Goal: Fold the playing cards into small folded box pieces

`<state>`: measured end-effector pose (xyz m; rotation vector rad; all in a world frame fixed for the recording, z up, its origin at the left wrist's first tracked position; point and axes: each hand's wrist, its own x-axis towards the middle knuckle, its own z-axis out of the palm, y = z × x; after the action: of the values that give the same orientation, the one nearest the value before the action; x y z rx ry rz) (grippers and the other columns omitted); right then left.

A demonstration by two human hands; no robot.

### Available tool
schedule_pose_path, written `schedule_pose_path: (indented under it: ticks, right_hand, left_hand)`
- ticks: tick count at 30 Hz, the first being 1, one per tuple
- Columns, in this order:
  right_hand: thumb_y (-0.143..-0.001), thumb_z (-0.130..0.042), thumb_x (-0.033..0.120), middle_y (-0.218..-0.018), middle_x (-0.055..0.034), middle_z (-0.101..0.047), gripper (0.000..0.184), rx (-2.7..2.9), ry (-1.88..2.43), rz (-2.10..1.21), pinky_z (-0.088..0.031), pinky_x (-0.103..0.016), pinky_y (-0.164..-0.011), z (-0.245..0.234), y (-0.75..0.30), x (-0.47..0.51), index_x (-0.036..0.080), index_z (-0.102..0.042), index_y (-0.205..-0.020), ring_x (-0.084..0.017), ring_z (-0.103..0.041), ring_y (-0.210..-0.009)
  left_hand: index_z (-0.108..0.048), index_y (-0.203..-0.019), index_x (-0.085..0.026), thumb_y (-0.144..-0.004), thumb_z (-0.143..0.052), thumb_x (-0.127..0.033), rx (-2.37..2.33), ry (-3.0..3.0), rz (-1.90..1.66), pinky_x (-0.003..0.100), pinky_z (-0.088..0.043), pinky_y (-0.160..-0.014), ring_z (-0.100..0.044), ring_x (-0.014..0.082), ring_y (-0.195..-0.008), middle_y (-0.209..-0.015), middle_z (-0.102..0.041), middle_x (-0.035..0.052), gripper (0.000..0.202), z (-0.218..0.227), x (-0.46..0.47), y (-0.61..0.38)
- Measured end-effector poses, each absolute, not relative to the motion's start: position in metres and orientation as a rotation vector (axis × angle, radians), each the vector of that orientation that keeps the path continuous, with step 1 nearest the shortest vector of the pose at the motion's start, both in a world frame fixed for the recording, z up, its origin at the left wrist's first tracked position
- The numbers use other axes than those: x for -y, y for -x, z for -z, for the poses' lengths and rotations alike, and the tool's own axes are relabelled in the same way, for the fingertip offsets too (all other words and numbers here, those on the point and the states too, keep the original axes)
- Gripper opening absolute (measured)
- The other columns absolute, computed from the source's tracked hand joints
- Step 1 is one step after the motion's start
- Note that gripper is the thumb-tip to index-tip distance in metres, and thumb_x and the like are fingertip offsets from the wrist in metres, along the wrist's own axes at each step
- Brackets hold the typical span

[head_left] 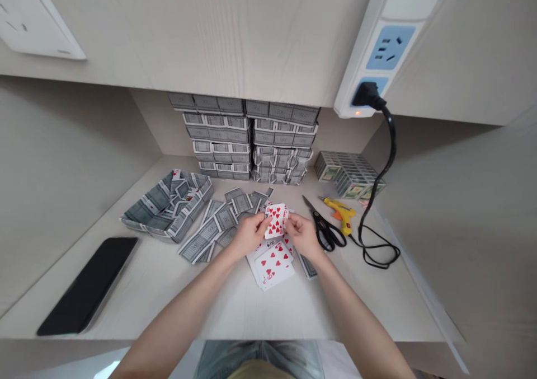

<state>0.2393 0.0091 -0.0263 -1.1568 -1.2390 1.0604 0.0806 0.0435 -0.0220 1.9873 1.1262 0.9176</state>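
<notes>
Between both hands a playing card point(274, 220) with red hearts is held face up above the desk. My left hand point(250, 233) pinches its left edge. On the right edge, my right hand point(302, 234) closes its fingers. Below them lie face-up cards, with a six of hearts point(274, 264) on top. Grey-backed cards point(210, 233) are spread left of the hands, some joined into strips. To the right of my right hand rest black-handled scissors point(325, 230) and a yellow glue gun point(342, 214).
A box made of cards point(168, 230) holding loose cards stands at left, behind a black phone point(90, 284). Stacked card boxes point(222, 135) fill the back. A power strip point(377, 60) hangs overhead, its black cable point(392, 144) reaching down beside small patterned boxes point(350, 172).
</notes>
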Motion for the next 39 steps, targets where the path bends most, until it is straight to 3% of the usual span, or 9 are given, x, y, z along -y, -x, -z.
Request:
schedule_pose_path:
  ticks: [4,8,12,17,24,33,39]
  right_hand:
    - [-0.075,-0.055,0.036,-0.050,0.0014,-0.053,0.019,1.314,1.357,-0.735,-0.034,-0.025,-0.050,0.030,-0.234,-0.004,0.022,-0.058,-0.063,-0.014,-0.044,-0.046]
    - [-0.077,-0.051,0.030,-0.049,0.0017,-0.049,0.017,1.363,1.467,-0.494,-0.031,-0.026,-0.051,0.032,-0.226,-0.001,0.023,-0.055,-0.062,-0.014,-0.041,-0.046]
    - [-0.078,-0.050,0.029,-0.060,-0.0004,-0.058,0.011,1.351,1.402,-0.567,-0.039,-0.027,-0.058,0.032,-0.227,-0.003,0.023,-0.060,-0.076,-0.016,-0.051,-0.053]
    - [-0.076,-0.054,0.032,-0.085,-0.0048,-0.067,0.023,1.260,1.172,-0.847,-0.047,-0.030,-0.073,0.031,-0.238,-0.011,0.021,-0.060,-0.095,-0.018,-0.062,-0.074]
    - [-0.079,-0.051,0.035,-0.072,-0.0040,-0.067,0.021,1.338,1.211,-0.868,-0.047,-0.026,-0.057,0.030,-0.247,-0.012,0.017,-0.061,-0.084,-0.017,-0.061,-0.062]
    - [-0.083,-0.043,0.032,-0.066,-0.0051,-0.066,0.025,1.448,1.571,-0.310,-0.045,-0.027,-0.056,0.036,-0.229,-0.004,0.016,-0.062,-0.084,-0.017,-0.059,-0.054]
    - [-0.083,-0.044,0.033,-0.080,-0.0073,-0.069,0.027,1.379,1.346,-0.555,-0.050,-0.027,-0.062,0.035,-0.238,-0.011,0.015,-0.060,-0.094,-0.018,-0.064,-0.067]
  left_hand:
    - [-0.039,-0.055,-0.018,-0.083,-0.041,-0.037,-1.171,-2.116,-0.942,0.023,-0.024,-0.049,-0.032,0.0092,-0.046,-0.048,-0.036,-0.0045,0.034,0.021,-0.034,-0.086]
    - [-0.044,-0.059,-0.019,-0.085,-0.039,-0.030,-1.096,-2.291,-0.959,0.025,-0.029,-0.054,-0.043,0.0123,-0.052,-0.055,-0.047,-0.0001,0.029,0.019,-0.024,-0.092]
    - [-0.045,-0.061,-0.020,-0.086,-0.038,-0.028,-1.143,-2.354,-0.962,0.026,-0.029,-0.055,-0.047,0.0140,-0.054,-0.056,-0.049,0.0014,0.027,0.018,-0.022,-0.092]
    - [-0.042,-0.058,-0.019,-0.086,-0.038,-0.032,-1.269,-2.334,-0.960,0.026,-0.025,-0.049,-0.042,0.0115,-0.046,-0.048,-0.043,-0.0015,0.031,0.019,-0.028,-0.089]
    - [-0.044,-0.056,-0.018,-0.086,-0.038,-0.030,-1.278,-2.421,-0.936,0.024,-0.025,-0.046,-0.042,0.0098,-0.043,-0.046,-0.047,-0.0023,0.032,0.017,-0.026,-0.089]
    - [-0.049,-0.065,-0.018,-0.088,-0.035,-0.026,-1.187,-2.665,-0.909,0.023,-0.033,-0.050,-0.053,0.0116,-0.050,-0.055,-0.059,0.0010,0.028,0.020,-0.018,-0.093]
    - [-0.050,-0.067,-0.018,-0.088,-0.037,-0.025,-1.236,-2.692,-0.896,0.023,-0.034,-0.049,-0.055,0.0121,-0.051,-0.055,-0.059,0.0007,0.026,0.019,-0.022,-0.090]
